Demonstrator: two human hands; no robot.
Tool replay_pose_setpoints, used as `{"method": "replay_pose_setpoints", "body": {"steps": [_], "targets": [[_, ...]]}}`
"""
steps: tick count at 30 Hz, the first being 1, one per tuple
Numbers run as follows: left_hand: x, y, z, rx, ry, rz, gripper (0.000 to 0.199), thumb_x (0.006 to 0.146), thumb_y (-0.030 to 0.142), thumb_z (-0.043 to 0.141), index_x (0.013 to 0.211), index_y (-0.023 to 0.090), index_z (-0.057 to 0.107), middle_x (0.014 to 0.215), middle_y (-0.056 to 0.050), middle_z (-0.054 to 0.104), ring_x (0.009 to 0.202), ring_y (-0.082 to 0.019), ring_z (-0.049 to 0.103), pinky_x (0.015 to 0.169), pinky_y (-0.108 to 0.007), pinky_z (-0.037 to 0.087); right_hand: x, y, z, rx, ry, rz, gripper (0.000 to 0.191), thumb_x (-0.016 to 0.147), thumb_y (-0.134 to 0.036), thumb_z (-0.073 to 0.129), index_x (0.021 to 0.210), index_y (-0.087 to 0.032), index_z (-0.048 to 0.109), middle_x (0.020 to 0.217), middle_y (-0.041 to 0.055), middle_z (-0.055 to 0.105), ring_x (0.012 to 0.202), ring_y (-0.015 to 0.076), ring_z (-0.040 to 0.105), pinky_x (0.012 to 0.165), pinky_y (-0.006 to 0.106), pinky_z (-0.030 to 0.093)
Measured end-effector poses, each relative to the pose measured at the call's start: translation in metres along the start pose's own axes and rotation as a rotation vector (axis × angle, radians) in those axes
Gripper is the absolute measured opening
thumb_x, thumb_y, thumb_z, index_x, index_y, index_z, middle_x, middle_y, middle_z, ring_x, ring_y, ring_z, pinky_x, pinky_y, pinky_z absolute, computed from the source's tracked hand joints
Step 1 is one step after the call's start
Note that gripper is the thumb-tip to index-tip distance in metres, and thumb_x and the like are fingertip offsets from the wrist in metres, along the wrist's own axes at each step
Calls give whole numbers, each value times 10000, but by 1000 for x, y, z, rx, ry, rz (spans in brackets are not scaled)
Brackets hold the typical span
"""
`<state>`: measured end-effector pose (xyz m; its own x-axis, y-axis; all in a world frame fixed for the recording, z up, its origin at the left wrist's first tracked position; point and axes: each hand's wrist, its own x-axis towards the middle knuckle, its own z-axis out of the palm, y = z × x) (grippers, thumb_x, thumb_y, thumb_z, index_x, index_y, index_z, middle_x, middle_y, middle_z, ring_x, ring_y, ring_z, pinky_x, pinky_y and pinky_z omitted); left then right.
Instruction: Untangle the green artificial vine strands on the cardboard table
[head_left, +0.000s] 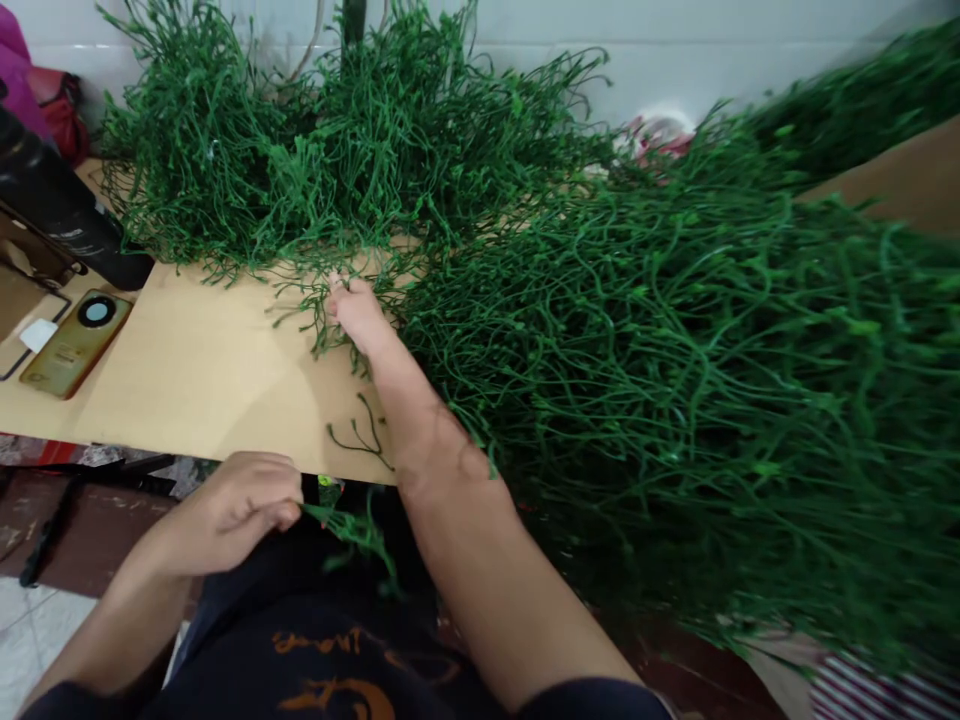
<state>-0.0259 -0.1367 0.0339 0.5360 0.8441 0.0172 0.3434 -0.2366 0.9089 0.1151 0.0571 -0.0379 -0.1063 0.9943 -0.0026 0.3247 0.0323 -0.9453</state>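
Low in front of my body, my left hand (238, 512) is closed in a pinch on the stem end of a green plastic sprig (360, 540), whose thin branches hang to the right, slightly blurred. My right hand (354, 308) reaches out over the cardboard sheet (217, 350). Its fingers are drawn together among thin green stems at the edge of the far heap of sprigs (360, 150), and the stems seem to be pinched there. A loose sprig (364, 435) lies on the cardboard near its front edge, beside my right forearm.
A large pile of green sprigs (690, 370) fills the right side. On the left are a black bottle (67, 200), tilted in view, and a phone (75, 345) lying camera side up. A red bag (60, 110) sits behind them, near the white wall (720, 60).
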Motion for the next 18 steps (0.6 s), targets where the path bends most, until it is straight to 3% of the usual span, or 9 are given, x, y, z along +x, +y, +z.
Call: {"method": "replay_pose_setpoints", "body": {"steps": [4,5,8,13,16,18], "targets": [[-20,-7,-23,-165,503,-30,406,871,456,516,576,184,455,511,27,375,488,-97,345,488,-275,251,-1,5,0,72,63,-114,275,884,-309,466,648,-198,380,615,-25,380,663,105,416,747,265,411],[-18,-10,-28,-218,573,-11,404,858,448,542,572,181,444,507,31,360,488,-94,336,493,-274,244,-5,5,-1,92,41,-137,290,884,-319,465,638,-196,375,611,-29,375,646,96,400,730,254,403],[3,-20,-35,-281,598,21,405,824,471,582,574,176,459,510,29,386,496,-88,352,504,-267,254,-19,1,-6,229,-92,-147,329,877,-437,461,668,-184,436,589,-43,361,604,80,382,643,223,378],[56,-35,-24,-206,546,-133,369,785,503,584,641,166,543,511,20,481,483,-84,389,488,-236,301,-35,-12,-15,445,-361,-33,521,698,-664,587,804,-155,560,567,-58,358,536,61,342,491,204,289],[72,-46,-21,-231,539,-221,339,755,476,602,648,159,546,509,20,506,466,-76,406,468,-215,311,-39,-18,-17,585,-527,-40,616,590,-703,653,840,-143,587,566,-69,355,514,44,322,451,192,260],[76,-51,-22,-253,582,-280,309,757,442,605,659,153,551,517,20,517,453,-68,411,452,-204,307,-39,-19,-17,604,-568,-51,578,567,-659,702,805,-143,594,562,-71,366,521,39,337,461,185,280]]}}
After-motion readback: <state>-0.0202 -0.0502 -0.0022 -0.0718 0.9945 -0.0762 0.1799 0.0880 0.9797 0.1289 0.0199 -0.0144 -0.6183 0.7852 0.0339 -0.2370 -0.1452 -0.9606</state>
